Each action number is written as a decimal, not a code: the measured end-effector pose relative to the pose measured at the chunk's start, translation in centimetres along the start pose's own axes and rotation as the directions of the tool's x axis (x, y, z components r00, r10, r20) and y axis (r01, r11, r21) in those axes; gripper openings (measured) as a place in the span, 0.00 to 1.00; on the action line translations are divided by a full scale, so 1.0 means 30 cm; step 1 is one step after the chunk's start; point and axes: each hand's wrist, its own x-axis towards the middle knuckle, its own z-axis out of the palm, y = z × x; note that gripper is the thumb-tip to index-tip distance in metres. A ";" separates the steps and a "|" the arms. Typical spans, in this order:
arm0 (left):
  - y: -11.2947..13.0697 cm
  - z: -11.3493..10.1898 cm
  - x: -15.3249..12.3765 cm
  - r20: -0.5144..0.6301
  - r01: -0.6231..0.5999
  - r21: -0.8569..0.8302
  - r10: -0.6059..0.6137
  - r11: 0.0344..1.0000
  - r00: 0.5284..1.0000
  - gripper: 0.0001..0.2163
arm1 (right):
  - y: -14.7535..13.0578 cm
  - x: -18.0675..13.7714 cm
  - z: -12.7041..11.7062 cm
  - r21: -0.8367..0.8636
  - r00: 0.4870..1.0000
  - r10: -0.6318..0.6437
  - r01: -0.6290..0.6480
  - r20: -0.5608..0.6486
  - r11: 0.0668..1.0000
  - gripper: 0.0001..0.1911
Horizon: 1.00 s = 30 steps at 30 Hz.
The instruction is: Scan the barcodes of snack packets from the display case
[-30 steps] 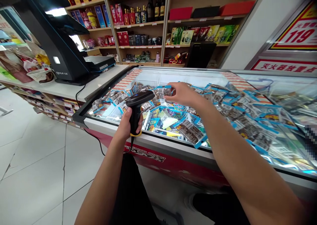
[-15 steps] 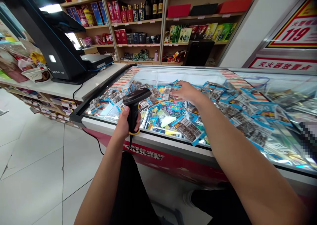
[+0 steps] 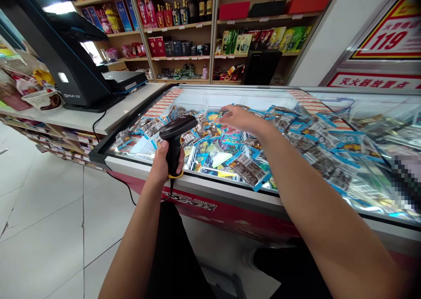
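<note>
My left hand (image 3: pixel 160 163) is wrapped round the handle of a black barcode scanner (image 3: pixel 174 143) with yellow trim, held upright at the front rim of the glass-topped chest freezer (image 3: pixel 138 160). My right hand (image 3: pixel 235 119) reaches over the glass, fingers apart and slightly blurred, holding nothing that I can see. Below and around it lie many blue-edged snack packets (image 3: pixel 246 169) with brown contents. Beneath the glass, white wire baskets (image 3: pixel 194 156) hold colourful packs.
A black checkout terminal (image 3: pixel 75 79) with a scale (image 3: pixel 126 80) stands on the counter at left. Behind the freezer are shelves with bottles (image 3: pixel 200 5) and boxes (image 3: pixel 235 10). The scanner's black cable (image 3: pixel 126 182) hangs along the freezer front.
My right hand has shifted slightly left and its fingers have spread. The packet seen beside its fingers before no longer shows there. My left hand keeps the scanner in nearly the same place.
</note>
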 end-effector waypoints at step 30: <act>0.002 -0.014 -0.015 0.111 0.016 -0.037 -0.012 0.999 0.994 0.34 | -0.016 0.006 -0.023 0.066 0.854 -0.129 0.187 -0.503 0.980 0.11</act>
